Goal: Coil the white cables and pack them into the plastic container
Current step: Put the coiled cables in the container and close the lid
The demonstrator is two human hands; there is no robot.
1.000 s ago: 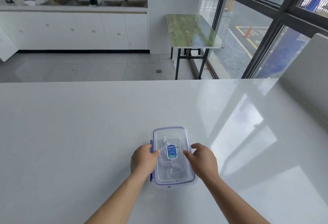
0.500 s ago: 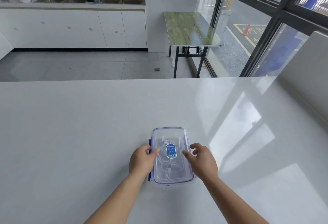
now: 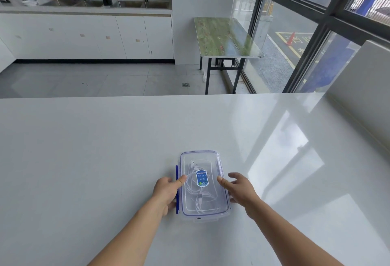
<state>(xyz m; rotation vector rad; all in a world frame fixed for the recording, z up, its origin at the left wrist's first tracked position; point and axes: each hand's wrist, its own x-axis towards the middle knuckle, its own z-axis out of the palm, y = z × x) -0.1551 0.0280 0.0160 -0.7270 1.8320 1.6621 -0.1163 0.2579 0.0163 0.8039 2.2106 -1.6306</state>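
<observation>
- Head view: container (image 3: 200, 219) stands on the white counter (image 3: 101, 160) at 6 o'clock, close to the near edge, long side running 12 to 6.
- Clear lid (image 3: 202, 156) is on; a blue sticker (image 3: 202, 178) sits at its middle.
- White cables (image 3: 200, 202) lie inside, looped, seen through the lid.
- Left hand (image 3: 165, 195) at the container's 9 o'clock: thumb on the lid's rim, fingers curled round the side by the blue latch (image 3: 176, 172); it grips the container.
- Right hand (image 3: 240, 191) at 3 o'clock: fingers loosely spread, thumb tip at the lid's rim; no grip.
- Beyond the counter: green table (image 3: 225, 38) at 1 o'clock, sink (image 3: 145, 4) at 11 o'clock.
</observation>
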